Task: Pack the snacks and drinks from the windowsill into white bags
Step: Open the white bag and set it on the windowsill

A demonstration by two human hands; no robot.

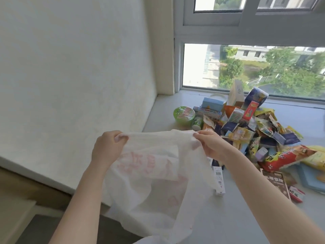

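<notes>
**Both hands hold white bag up beside snack heap**

Head view: we see the left hand point(107, 148) gripping the top edge of the white bag point(151, 175), fingers curled round the plastic. The right hand point(212, 145) pinches the same top edge at the other end, thumb and fingers closed on it. The bag hangs between them, thin, with faded red print, its lower part draping over the near edge of the windowsill point(228, 222). On the sill, right of the bag and behind the right hand, lies the snack pile point(249, 127): a green noodle bowl point(236, 115) at its left edge, a small green bottle point(197, 122) just beside that, and a red-yellow chip bag point(288, 156) on the near right. A white barcode box point(219, 180) lies just beside the bag. The window point(255, 67) is behind the pile, the white wall point(70, 67) on the left.
</notes>
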